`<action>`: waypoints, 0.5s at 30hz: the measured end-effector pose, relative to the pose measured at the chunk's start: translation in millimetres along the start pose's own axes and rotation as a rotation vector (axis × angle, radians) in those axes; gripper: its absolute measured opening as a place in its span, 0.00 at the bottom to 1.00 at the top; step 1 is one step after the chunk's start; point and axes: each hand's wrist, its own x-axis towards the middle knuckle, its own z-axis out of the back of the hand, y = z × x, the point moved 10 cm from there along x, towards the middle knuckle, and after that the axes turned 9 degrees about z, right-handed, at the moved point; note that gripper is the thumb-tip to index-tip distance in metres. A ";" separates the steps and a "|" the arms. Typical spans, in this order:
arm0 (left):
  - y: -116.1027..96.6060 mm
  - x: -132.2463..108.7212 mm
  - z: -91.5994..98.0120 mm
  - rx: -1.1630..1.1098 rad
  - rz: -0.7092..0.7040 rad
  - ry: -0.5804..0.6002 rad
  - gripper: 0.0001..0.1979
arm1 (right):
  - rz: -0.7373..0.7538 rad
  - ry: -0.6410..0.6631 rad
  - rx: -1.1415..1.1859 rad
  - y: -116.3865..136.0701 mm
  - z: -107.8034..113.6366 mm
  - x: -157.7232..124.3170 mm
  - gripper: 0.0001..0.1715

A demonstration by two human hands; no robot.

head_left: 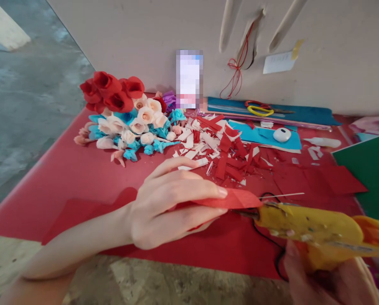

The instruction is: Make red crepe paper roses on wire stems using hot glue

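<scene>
My left hand [173,205] reaches in from the left over the red table, its fingers closed on a red paper piece [240,198]. The paper points right from between thumb and fingers. A yellow glue gun [313,224] is held in my right hand [329,275] at the lower right. Its dark nozzle lies just under the paper, close to my left fingertips; whether they touch cannot be made out. Beyond the paper, a thin pale stick [281,195] extends to the right above the gun.
Paper flowers [138,123] are piled at the back left. Red and white scraps [221,148] lie mid-table. Behind are a phone [189,80], scissors [260,110], a white oval case [281,134] and a small bottle [324,142]. A green board [367,178] stands right; a black cord hangs near the gun.
</scene>
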 end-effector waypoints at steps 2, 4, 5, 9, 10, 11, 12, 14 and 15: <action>-0.2 0.0 2.6 -0.021 -0.004 -0.022 0.05 | 0.122 -0.017 -0.043 10.7 2.4 1.8 0.22; 0.6 0.2 3.4 -0.035 0.002 -0.028 0.06 | 0.185 -0.027 -0.066 17.1 3.5 2.6 0.22; 0.7 0.2 3.1 -0.032 0.001 -0.025 0.05 | 0.191 -0.033 -0.070 18.5 4.0 3.3 0.21; 1.0 -0.5 0.0 -0.017 -0.009 -0.009 0.05 | 0.162 -0.028 -0.059 23.1 2.8 7.3 0.24; 0.8 -0.9 -0.4 -0.029 -0.014 -0.008 0.06 | 0.158 -0.014 -0.051 24.0 1.2 7.9 0.24; 0.8 -1.3 0.2 -0.046 -0.018 -0.016 0.07 | 0.161 -0.010 -0.041 24.8 0.6 8.0 0.25; 0.6 -1.7 1.0 -0.061 -0.022 -0.024 0.08 | 0.163 -0.008 -0.036 24.7 0.5 7.7 0.24; 0.9 -1.8 1.2 -0.076 -0.015 -0.022 0.08 | 0.181 -0.033 -0.034 23.1 3.0 5.7 0.24; 1.6 -1.5 1.0 -0.071 -0.005 -0.018 0.07 | 0.185 -0.055 -0.030 21.0 5.4 4.1 0.24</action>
